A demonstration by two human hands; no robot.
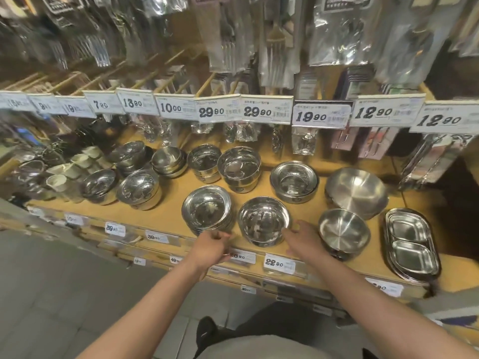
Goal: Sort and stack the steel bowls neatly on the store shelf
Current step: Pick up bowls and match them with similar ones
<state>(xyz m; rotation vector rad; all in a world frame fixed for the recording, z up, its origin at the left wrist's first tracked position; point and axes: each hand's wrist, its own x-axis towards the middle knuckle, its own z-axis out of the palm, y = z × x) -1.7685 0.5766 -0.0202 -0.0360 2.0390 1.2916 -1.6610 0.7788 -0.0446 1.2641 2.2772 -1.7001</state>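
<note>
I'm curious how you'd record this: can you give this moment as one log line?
left hand: open, by front-left bowl stack | right hand: open, at front-middle bowl stack | lifted: nothing | divided trays: far right

shiny steel bowls are sitting upright in short stacks on the wooden shelf. 2 round stacks are standing side by side at the front edge: 1 left, 1 right. a brushed bowl is resting further right, a wider brushed bowl behind it. more stacks are lining the back row.
</note>
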